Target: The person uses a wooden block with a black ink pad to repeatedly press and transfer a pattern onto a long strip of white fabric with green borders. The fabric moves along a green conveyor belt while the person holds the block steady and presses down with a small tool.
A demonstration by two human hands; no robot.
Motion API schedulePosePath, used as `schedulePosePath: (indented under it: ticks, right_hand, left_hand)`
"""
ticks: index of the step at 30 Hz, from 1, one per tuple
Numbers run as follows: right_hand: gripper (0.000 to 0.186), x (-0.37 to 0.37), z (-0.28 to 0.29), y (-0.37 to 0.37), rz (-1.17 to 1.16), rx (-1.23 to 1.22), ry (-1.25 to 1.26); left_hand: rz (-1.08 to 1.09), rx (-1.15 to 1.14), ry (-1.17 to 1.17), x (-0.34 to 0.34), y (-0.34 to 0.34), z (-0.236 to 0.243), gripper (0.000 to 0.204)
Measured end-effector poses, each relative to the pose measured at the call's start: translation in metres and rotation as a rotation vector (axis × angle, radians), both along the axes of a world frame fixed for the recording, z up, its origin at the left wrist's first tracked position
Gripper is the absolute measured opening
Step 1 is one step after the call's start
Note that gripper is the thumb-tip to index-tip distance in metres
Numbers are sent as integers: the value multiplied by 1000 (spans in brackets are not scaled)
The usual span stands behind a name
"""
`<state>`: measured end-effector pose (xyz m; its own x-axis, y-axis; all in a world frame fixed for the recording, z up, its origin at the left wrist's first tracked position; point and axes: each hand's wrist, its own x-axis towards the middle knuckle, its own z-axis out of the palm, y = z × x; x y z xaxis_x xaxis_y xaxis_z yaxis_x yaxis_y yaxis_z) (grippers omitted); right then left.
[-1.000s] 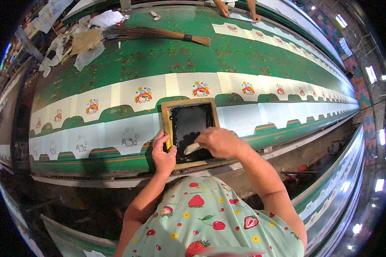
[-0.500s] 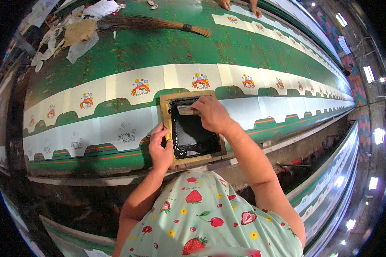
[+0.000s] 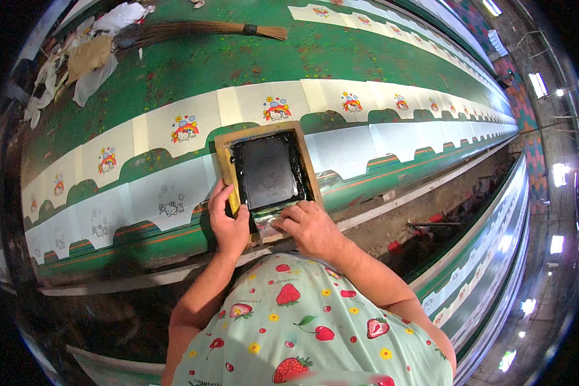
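A wooden screen-printing frame lies over the row of white fabric pieces on the green table. Its dark mesh carries wet black ink along the edges, and a faint design shows through near the middle. My left hand grips the frame's left side near the close corner, thumb on top. At the near end of the mesh, my right hand is closed around a squeegee, whose blade spans part of the frame's width. Black outline prints mark white pieces to the left.
Beyond the frame runs a row of cream pieces with colourful prints. A twig broom and a heap of rags lie at the far left. The green table's near edge borders a dark gap. Another printing table stands at right.
My right hand has drawn the squeegee from the far end of the mesh to the near end. My left hand stays on the frame. Another person's hands have left the view, which has shifted.
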<state>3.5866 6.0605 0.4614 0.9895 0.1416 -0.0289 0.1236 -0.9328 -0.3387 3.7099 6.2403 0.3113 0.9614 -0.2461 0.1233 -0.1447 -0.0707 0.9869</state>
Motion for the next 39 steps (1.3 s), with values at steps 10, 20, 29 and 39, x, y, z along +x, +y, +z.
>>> schedulePosePath:
  ticks: [10, 20, 29, 39]
  right_hand:
    - [36, -58, -14, -46, -473, 413, -240]
    - [39, -130, -31, -158, -659, 638, -304]
    - [35, -170, -20, -252, -601, 591, -281]
    - [33, -153, 2, -247, -143, 268, -417]
  left_hand:
    - [21, 2, -19, 1, -8, 12, 40]
    - [24, 59, -148, -60, -137, 32, 34]
    - [40, -13, -124, -98, -223, 29, 35]
    - [-36, -111, 54, -101, -230, 22, 38]
